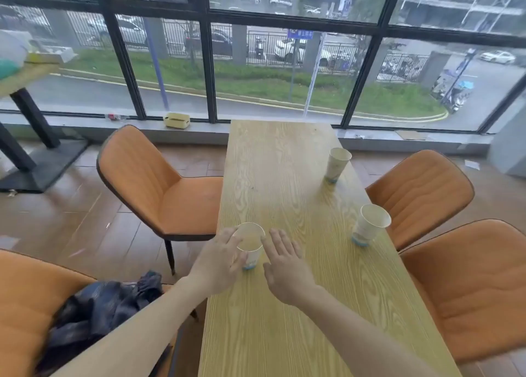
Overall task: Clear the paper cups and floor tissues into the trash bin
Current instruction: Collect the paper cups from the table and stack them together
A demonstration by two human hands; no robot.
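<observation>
Three white paper cups with blue bases stand upright on a long wooden table (284, 305). The nearest cup (250, 244) is by the table's left edge. My left hand (217, 264) lies against its left side with fingers spread around the rim. My right hand (287, 258) hovers just right of that cup, fingers apart, holding nothing. A second cup (370, 225) stands near the right edge. A third cup (337, 164) is farther back on the right. A white tissue (472, 164) lies on the floor at the far right. No trash bin is in view.
Orange chairs flank the table: one at the left (159, 183), two at the right (421, 194). A dark cloth (105, 308) lies on the near left chair. A yellow tissue box (176, 120) sits on the window sill. Another table's black base (34, 160) stands far left.
</observation>
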